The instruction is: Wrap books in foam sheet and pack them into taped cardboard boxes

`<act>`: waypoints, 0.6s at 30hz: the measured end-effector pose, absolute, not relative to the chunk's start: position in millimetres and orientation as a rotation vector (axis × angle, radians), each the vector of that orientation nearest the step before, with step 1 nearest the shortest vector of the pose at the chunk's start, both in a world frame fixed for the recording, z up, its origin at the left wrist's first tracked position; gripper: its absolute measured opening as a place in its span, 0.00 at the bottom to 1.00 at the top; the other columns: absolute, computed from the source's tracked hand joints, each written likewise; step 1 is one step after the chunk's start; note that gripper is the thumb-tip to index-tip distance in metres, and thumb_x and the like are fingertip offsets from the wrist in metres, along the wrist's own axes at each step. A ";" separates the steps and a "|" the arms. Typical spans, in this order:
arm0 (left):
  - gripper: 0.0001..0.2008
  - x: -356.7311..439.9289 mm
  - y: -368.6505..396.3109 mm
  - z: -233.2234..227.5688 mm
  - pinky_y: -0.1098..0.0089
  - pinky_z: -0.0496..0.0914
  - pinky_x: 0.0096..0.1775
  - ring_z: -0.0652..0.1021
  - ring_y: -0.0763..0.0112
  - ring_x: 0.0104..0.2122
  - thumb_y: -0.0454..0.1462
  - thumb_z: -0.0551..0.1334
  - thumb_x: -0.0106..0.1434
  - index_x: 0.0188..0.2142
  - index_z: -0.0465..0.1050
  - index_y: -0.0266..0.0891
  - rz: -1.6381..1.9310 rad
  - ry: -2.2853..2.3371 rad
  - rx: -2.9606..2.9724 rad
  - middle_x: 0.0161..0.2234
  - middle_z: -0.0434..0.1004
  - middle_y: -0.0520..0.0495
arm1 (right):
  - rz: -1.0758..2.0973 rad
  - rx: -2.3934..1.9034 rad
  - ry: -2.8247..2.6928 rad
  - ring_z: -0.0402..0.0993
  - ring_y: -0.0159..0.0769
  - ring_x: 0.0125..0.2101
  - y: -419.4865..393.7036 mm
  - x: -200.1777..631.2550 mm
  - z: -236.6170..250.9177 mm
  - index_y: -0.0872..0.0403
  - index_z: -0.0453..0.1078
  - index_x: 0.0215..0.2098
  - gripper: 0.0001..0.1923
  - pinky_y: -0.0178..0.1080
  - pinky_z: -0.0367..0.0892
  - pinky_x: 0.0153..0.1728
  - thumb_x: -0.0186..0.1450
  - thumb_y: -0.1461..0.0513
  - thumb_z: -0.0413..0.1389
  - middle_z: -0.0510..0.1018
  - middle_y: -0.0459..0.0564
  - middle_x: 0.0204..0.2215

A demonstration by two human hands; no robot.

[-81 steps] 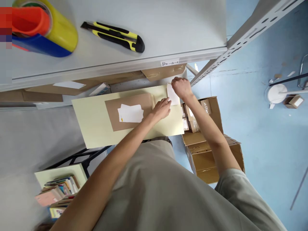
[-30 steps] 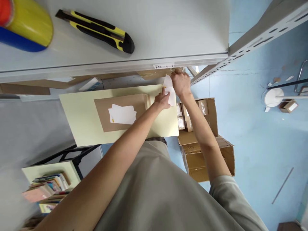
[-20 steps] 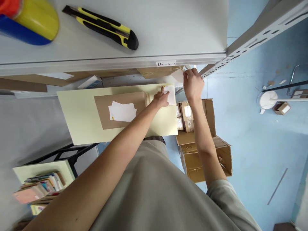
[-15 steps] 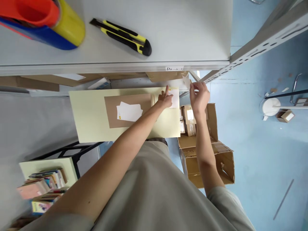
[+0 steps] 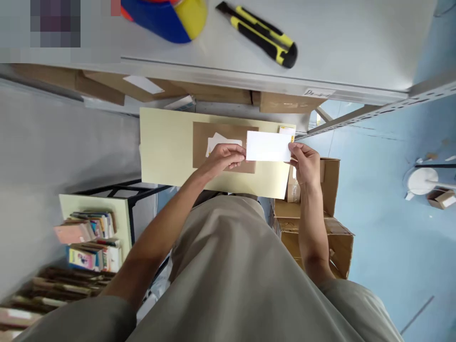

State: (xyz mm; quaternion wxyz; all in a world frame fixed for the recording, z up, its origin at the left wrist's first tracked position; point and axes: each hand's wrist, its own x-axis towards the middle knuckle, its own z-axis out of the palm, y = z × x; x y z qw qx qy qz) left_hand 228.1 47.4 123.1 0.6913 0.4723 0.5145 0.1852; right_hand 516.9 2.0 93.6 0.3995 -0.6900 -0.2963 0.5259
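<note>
Both hands are pinching a blank white card (image 5: 268, 146) by its short ends, left hand (image 5: 223, 159) on one side, right hand (image 5: 305, 164) on the other, holding it just above the pale yellow surface (image 5: 164, 142). The card covers part of a brown envelope (image 5: 213, 130) lying on that surface, and a white slip (image 5: 216, 141) on the envelope is half hidden by the left hand's fingers. A little yellow-edged label (image 5: 287, 130) peeks out past the card's far edge, can't read it. Above the surface, on the grey shelf (image 5: 356, 42), sits a yellow and black utility knife (image 5: 261, 35), plus a tape roll (image 5: 171, 16) cut off by the frame's top. Cardboard boxes (image 5: 331, 228) sit beside the surface, mostly blocked by the right arm.
</note>
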 end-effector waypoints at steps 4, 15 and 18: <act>0.13 197.6 39.1 133.1 0.66 0.70 0.32 0.76 0.69 0.29 0.47 0.72 0.58 0.32 0.80 0.41 0.415 1.148 1.083 0.32 0.85 0.43 | 1.382 -1.703 -0.837 0.85 0.41 0.38 12.7 485.4 94.0 0.47 0.78 0.37 0.22 0.43 0.83 0.33 0.63 0.39 0.69 0.84 0.50 0.35; 0.13 88.7 22.1 138.0 0.67 0.73 0.33 0.81 0.66 0.32 0.47 0.72 0.61 0.32 0.80 0.40 0.561 1.200 1.132 0.31 0.83 0.44 | 1.342 -1.785 -1.118 0.85 0.39 0.35 29.3 377.2 121.9 0.47 0.81 0.39 0.20 0.41 0.82 0.35 0.69 0.41 0.68 0.83 0.47 0.31; 0.12 50.4 19.4 138.4 0.67 0.74 0.34 0.81 0.66 0.32 0.46 0.72 0.61 0.32 0.80 0.39 0.618 1.173 1.128 0.31 0.83 0.45 | 1.349 -1.786 -1.141 0.85 0.39 0.35 33.7 336.2 118.5 0.49 0.81 0.40 0.21 0.41 0.82 0.35 0.69 0.41 0.69 0.84 0.47 0.31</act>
